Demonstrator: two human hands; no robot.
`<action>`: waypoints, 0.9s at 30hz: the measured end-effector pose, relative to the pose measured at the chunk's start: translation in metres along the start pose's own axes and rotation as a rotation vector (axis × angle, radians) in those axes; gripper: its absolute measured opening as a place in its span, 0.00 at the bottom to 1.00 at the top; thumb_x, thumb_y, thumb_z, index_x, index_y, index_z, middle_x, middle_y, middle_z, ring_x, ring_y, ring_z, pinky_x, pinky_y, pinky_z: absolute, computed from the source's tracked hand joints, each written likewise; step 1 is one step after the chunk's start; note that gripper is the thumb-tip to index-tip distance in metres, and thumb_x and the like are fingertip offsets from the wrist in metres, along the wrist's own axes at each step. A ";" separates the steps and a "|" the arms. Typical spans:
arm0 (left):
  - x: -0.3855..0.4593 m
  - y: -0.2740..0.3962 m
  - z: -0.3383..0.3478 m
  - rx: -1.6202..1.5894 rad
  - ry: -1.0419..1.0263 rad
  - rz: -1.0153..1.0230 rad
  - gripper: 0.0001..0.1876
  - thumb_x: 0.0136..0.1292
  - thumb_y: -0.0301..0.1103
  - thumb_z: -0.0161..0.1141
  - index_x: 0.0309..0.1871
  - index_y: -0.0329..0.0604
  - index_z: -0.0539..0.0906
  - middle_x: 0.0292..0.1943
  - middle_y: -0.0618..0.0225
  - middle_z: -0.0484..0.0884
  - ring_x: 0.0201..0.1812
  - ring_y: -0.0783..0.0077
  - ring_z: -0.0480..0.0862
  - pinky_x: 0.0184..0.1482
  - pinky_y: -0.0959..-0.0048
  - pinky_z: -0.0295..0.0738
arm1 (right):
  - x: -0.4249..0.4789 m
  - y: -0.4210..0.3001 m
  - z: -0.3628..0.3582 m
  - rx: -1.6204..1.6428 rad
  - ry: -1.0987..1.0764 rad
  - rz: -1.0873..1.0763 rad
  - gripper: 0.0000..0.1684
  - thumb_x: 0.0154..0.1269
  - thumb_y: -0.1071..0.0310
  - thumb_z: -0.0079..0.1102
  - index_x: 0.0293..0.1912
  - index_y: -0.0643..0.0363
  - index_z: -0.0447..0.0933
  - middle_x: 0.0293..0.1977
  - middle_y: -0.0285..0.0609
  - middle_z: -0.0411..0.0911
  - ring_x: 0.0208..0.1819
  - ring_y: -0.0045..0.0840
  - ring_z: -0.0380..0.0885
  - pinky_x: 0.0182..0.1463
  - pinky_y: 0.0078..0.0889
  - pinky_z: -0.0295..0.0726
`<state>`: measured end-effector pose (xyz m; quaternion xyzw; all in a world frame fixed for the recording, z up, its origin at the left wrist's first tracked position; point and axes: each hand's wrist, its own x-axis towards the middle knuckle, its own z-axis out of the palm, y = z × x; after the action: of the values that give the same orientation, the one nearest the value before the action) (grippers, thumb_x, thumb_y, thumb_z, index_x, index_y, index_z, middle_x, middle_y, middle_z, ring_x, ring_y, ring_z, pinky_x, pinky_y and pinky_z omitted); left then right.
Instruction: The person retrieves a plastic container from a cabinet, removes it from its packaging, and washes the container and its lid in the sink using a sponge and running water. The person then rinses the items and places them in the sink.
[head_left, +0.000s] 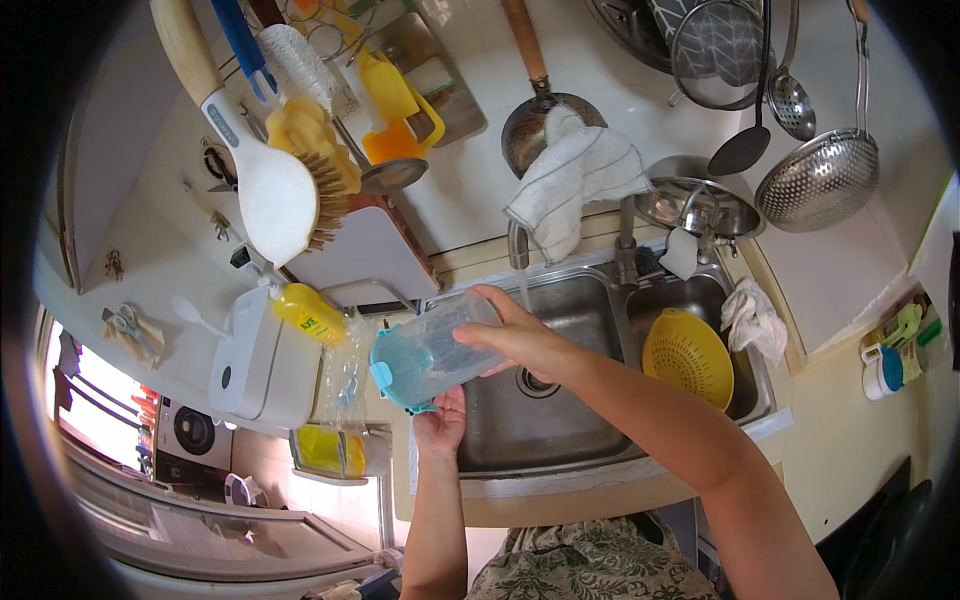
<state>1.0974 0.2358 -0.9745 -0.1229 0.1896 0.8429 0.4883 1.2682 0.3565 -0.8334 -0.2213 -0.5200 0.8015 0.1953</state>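
A clear plastic container (450, 352) with a light blue clip-on lid (399, 364) lies tilted on its side in the air, over the left edge of the large sink basin (555, 442). My right hand (506, 330) grips its base end from above. Under the lid end is my left hand (444, 420), palm up, with fingertips at the lid's rim; how firmly it holds is unclear. Water runs from the faucet (518, 244) just behind my right hand, past the container. A white striped cloth (577, 176) is draped over the faucet.
A yellow colander (686, 360) sits in the smaller basin. Left of the sink are a yellow dish soap bottle (309, 311) and a white bin (266, 360). A large brush (277, 195) hangs close at upper left; a skimmer (821, 180) and ladles hang at upper right.
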 end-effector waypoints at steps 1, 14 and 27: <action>0.000 0.000 -0.001 -0.014 -0.007 -0.015 0.11 0.64 0.33 0.37 0.40 0.38 0.69 0.49 0.46 0.72 0.52 0.51 0.73 0.55 0.53 0.68 | 0.000 0.000 -0.001 0.009 0.002 -0.008 0.44 0.51 0.59 0.62 0.62 0.51 0.48 0.53 0.45 0.62 0.52 0.34 0.66 0.45 0.47 0.74; -0.006 -0.005 0.005 -0.061 0.024 -0.036 0.20 0.64 0.34 0.35 0.53 0.27 0.65 0.50 0.45 0.72 0.54 0.50 0.71 0.57 0.56 0.66 | -0.007 -0.008 -0.001 -0.003 0.024 -0.026 0.45 0.51 0.59 0.62 0.63 0.53 0.47 0.50 0.50 0.62 0.52 0.36 0.65 0.44 0.45 0.75; -0.004 -0.006 0.003 -0.014 -0.001 -0.039 0.19 0.65 0.34 0.36 0.52 0.28 0.67 0.51 0.47 0.72 0.54 0.52 0.71 0.57 0.56 0.66 | -0.005 -0.006 -0.004 -0.033 0.018 -0.025 0.45 0.52 0.59 0.61 0.63 0.54 0.46 0.52 0.51 0.62 0.53 0.35 0.65 0.44 0.45 0.75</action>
<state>1.1044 0.2369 -0.9709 -0.1295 0.1809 0.8346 0.5039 1.2755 0.3587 -0.8287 -0.2251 -0.5341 0.7883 0.2065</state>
